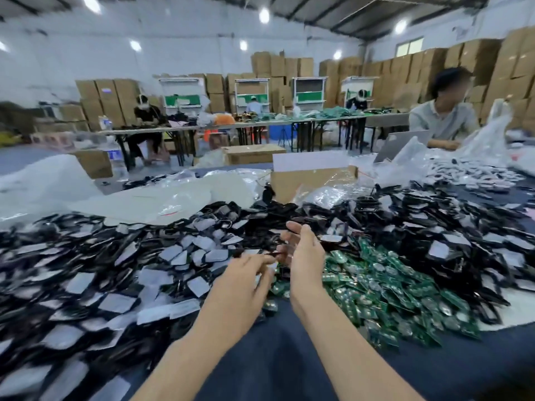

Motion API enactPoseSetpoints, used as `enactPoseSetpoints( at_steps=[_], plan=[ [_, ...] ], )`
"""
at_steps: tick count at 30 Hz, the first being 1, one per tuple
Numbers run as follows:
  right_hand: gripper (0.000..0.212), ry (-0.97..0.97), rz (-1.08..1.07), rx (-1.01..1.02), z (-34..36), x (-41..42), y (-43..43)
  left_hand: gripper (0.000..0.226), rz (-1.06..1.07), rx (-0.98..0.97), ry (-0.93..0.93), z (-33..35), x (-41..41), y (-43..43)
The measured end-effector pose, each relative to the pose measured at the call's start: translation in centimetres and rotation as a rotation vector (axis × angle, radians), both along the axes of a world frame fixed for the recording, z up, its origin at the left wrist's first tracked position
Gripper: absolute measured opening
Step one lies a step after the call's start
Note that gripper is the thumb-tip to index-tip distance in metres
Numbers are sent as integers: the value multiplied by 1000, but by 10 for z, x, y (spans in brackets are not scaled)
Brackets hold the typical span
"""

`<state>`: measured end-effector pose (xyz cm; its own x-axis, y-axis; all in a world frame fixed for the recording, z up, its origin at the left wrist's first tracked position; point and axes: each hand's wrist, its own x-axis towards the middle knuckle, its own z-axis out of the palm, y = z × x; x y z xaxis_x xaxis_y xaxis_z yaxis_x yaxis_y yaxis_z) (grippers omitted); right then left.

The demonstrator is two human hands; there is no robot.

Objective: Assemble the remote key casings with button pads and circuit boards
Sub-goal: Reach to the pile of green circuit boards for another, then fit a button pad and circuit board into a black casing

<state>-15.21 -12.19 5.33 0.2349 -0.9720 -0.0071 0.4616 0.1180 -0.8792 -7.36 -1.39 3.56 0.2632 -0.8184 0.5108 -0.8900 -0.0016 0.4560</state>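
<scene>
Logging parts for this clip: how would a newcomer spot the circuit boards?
The dark blue table is heaped with parts. Just right of the right hand lies the pile of circuit boards. It is the only green heap; those around it are black casings flecked with pale grey.

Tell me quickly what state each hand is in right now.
Left hand: cannot tell; motion blur hides whether it pinches anything.
Right hand: open, fingers relaxed, holding nothing visible.
</scene>
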Motion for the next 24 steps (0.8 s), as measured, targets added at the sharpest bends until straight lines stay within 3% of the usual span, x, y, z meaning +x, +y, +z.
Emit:
enactPoseSetpoints(
  at_steps=[5,8,12,17,22,24],
  plan=[
    [37,77,-58,-95,1,18,-12,49,-114,270,-386,-33,-2,-13],
    [37,105,-73,-138,10,16,-25,70,-213,318,-395,-37,-23,-39],
    [36,163,-92,-173,11,15,-41,45,-297,504,-430,-39,-35,-76],
    [35,206,-61,-235,13,22,-49,34,-280,522,-538,-23,-23,-97],
    [31,213,-41,-287,25,29,-60,28,-346,465,-416,-11,-14,-88],
    [30,214,-39,-290,28,31,-66,28,-338,358,-259,-11,-2,-77]
  ],
)
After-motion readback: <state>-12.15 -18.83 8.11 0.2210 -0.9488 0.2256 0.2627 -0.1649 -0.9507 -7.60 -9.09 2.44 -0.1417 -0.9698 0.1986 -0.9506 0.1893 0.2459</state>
